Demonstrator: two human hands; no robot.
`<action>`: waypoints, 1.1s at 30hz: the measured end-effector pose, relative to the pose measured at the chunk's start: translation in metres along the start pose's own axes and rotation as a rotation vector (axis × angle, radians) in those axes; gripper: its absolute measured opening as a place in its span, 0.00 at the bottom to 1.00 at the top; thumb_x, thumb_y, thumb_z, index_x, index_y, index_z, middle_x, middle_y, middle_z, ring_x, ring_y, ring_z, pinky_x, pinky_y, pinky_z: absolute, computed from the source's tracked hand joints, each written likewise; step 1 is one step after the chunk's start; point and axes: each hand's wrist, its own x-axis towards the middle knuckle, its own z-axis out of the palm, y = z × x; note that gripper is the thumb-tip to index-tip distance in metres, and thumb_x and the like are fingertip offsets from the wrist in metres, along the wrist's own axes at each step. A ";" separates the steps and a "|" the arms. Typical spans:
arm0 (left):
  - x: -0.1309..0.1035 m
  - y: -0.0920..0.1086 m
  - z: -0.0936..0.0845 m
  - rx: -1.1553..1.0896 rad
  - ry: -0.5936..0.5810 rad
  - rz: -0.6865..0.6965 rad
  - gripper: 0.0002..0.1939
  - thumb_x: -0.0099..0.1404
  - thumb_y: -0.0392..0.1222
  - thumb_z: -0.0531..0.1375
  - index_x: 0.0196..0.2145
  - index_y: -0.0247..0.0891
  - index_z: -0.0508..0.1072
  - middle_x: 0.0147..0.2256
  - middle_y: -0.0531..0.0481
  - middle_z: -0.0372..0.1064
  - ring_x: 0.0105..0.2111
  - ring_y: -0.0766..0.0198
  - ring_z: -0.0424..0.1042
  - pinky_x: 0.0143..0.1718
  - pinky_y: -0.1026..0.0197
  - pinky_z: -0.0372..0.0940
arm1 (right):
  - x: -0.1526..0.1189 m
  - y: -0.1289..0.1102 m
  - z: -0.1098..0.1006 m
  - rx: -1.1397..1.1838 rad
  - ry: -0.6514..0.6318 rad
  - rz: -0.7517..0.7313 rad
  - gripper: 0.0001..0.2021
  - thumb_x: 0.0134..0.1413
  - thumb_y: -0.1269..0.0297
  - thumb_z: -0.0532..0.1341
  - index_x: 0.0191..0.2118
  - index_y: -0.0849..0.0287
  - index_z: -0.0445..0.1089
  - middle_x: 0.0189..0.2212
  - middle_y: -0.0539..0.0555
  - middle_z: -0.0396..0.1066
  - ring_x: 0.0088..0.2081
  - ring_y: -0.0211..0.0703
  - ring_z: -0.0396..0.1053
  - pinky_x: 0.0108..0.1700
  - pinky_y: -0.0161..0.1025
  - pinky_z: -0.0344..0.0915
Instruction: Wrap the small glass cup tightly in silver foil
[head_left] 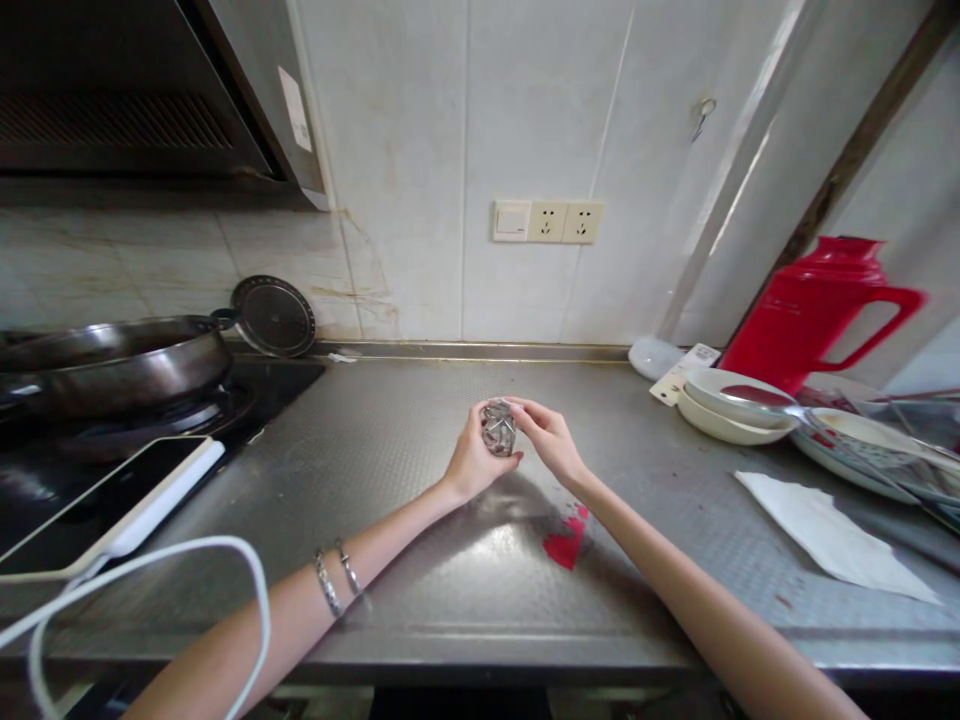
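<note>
A small rounded object, silvery grey with a dark and light pattern (499, 430), is held up above the steel counter; its exact kind is not clear. My left hand (474, 455) wraps around it from the left and below, thumb to the right. The fingertips of my right hand (547, 437) are closed together at its upper right edge, touching it. Whether they pinch a part of it is too small to make out. Below the hands, a torn red piece, perhaps paper (566, 542), lies on the counter (450, 600).
On the left stand a steel pan (127, 365) on the stove, a dark round perforated disc (274, 316) and a phone with a white cable (120, 505). To the right are stacked bowls (735, 425), a red thermos (806, 315), dishes (855, 450) and a white tissue (829, 530).
</note>
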 end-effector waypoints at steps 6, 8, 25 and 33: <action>-0.003 -0.007 0.003 0.065 0.001 0.016 0.41 0.44 0.35 0.69 0.54 0.38 0.56 0.50 0.42 0.65 0.48 0.54 0.68 0.52 0.51 0.61 | 0.001 0.003 -0.003 -0.052 0.143 -0.046 0.17 0.53 0.52 0.60 0.35 0.62 0.76 0.32 0.55 0.78 0.35 0.46 0.74 0.40 0.41 0.70; -0.004 -0.009 0.004 0.072 0.008 0.016 0.42 0.44 0.34 0.69 0.54 0.38 0.55 0.50 0.42 0.64 0.48 0.54 0.68 0.51 0.50 0.61 | 0.000 0.001 -0.003 -0.127 0.115 -0.101 0.15 0.56 0.54 0.58 0.36 0.61 0.76 0.33 0.55 0.78 0.36 0.46 0.74 0.40 0.39 0.70; -0.002 -0.014 0.004 0.123 0.046 0.011 0.36 0.44 0.40 0.69 0.50 0.39 0.59 0.46 0.44 0.66 0.45 0.55 0.68 0.47 0.53 0.63 | -0.017 -0.014 0.005 -0.590 -0.075 -0.654 0.14 0.62 0.73 0.50 0.47 0.58 0.69 0.44 0.58 0.75 0.49 0.44 0.72 0.51 0.42 0.69; 0.000 -0.016 0.004 0.090 0.051 -0.053 0.41 0.43 0.37 0.69 0.52 0.40 0.55 0.45 0.45 0.67 0.43 0.57 0.70 0.46 0.53 0.64 | -0.019 -0.017 0.007 -0.602 -0.054 -0.650 0.13 0.61 0.74 0.51 0.45 0.58 0.70 0.42 0.58 0.76 0.46 0.44 0.73 0.48 0.39 0.69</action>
